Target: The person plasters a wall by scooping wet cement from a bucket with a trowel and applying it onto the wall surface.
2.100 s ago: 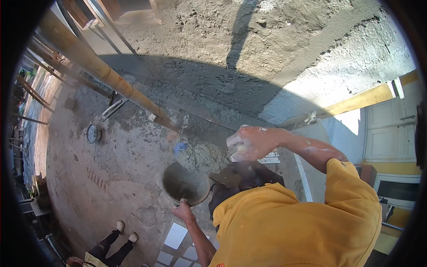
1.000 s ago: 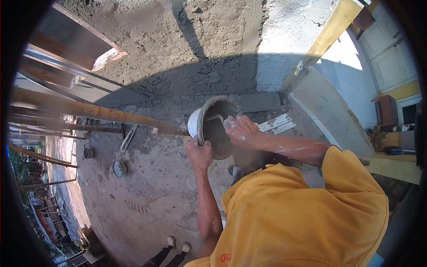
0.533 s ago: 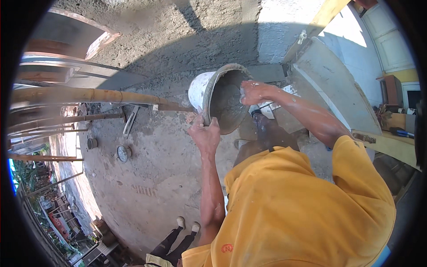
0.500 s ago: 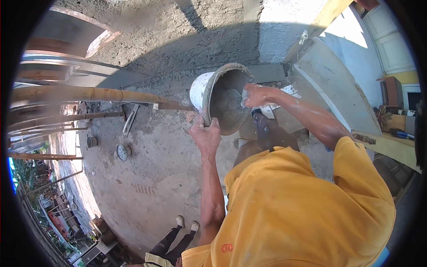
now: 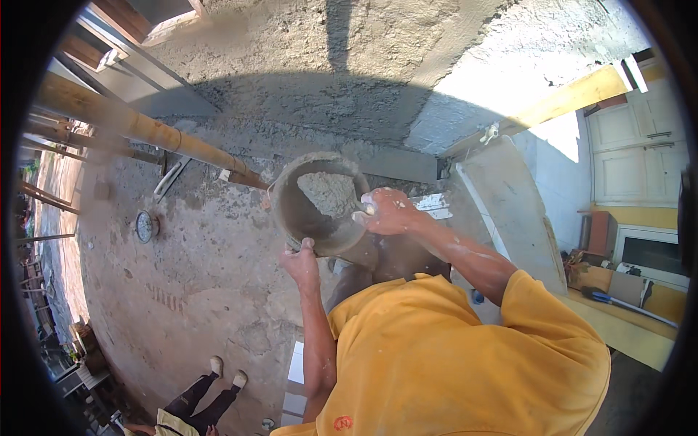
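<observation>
My left hand [image 5: 303, 263] grips the lower rim of a grey, mortar-crusted bucket [image 5: 289, 211], held in front of me with its mouth toward the camera. My right hand [image 5: 387, 212] is closed on the handle of a trowel [image 5: 361, 211] at the bucket's right side. A lumpy heap of wet grey mortar [image 5: 325, 190] lies on the trowel inside the bucket, covering most of its blade.
A bamboo pole [image 5: 174, 138] slants from the upper left toward the foot of a rough plastered wall [image 5: 305, 58]. A leaning board [image 5: 509, 211] stands right; a round pan [image 5: 145, 225] rests on the concrete floor [image 5: 182, 276]. Another person's legs [image 5: 211, 396] show lower left.
The bucket has turned from tilted sideways to facing up and sits a little left and lower. A mound of mortar now shows on the trowel, where grey bucket interior showed before.
</observation>
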The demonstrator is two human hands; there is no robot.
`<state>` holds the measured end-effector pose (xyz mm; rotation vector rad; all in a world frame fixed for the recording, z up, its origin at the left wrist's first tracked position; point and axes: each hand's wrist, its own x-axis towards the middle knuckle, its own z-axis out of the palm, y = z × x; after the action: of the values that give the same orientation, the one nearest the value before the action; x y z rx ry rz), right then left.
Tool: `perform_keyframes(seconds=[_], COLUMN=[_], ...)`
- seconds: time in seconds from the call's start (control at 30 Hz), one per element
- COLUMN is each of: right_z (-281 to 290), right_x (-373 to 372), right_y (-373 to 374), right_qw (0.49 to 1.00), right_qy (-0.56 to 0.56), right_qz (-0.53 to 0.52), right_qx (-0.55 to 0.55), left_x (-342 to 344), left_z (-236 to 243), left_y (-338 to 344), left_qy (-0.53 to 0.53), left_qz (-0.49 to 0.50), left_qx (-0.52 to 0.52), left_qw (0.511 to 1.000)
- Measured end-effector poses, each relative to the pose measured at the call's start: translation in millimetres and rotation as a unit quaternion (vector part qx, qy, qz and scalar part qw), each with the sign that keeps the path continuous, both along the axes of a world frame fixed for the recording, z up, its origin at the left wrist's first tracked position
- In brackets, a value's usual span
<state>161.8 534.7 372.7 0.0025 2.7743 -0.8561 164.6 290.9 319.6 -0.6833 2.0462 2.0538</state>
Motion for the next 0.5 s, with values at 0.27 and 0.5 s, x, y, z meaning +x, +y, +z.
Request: perform_keyframes(seconds=[0.27, 0.5], right_z=[129.9, 140.6], right_x=[-61.6, -172.4], right_y=[65.2, 172.3], right_qw=[0.97, 0.864], right_qy=[-0.098, -0.391], right_qz=[0.214, 0.148], right_qx=[-0.063, -0.283], left_x=[71.7, 145.8], left_z=[-54.0, -27.9], left_y=[-77.3, -88.3], left_qy=[-0.076, -0.129], left_qz=[0.157, 0.364], left_qx=[-0.092, -0.149], left_qw=[0.98, 0.91])
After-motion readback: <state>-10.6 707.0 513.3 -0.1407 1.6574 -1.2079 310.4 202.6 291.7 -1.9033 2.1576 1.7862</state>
